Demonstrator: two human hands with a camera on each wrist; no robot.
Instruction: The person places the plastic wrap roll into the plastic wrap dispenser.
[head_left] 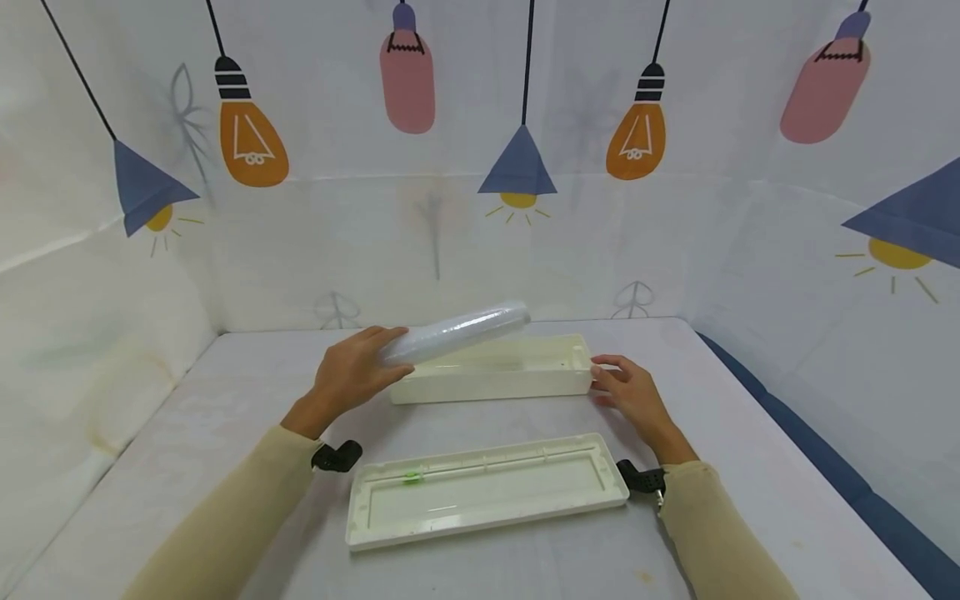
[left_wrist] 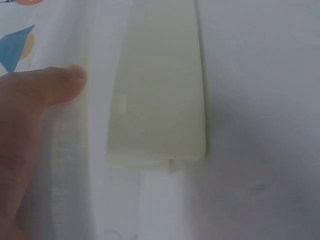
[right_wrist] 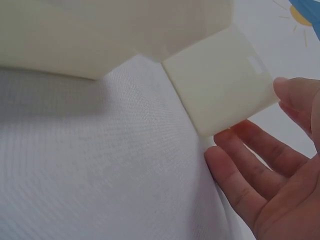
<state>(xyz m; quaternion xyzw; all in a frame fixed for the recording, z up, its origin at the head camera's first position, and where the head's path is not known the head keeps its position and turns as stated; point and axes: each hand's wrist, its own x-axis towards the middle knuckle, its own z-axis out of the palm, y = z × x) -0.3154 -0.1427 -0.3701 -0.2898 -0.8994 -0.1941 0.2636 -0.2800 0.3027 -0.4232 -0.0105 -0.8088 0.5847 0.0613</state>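
My left hand (head_left: 360,367) grips one end of a clear roll of cling film (head_left: 465,329), which slants up to the right over a long cream storage box (head_left: 491,385). In the left wrist view, the thumb lies along the film roll (left_wrist: 72,165), with the closed left end of the box (left_wrist: 160,100) beside it. At the box's right end is my right hand (head_left: 633,396). The right wrist view shows its thumb at one edge of the box's end wall (right_wrist: 225,80) and curled fingers (right_wrist: 240,185) at another.
Nearer the front of the white-covered table (head_left: 262,517), a cream lid (head_left: 487,492) lies with its inner side up. A rail with a small green slider (head_left: 412,478) runs along it. White printed fabric (head_left: 337,242) encloses the back and sides.
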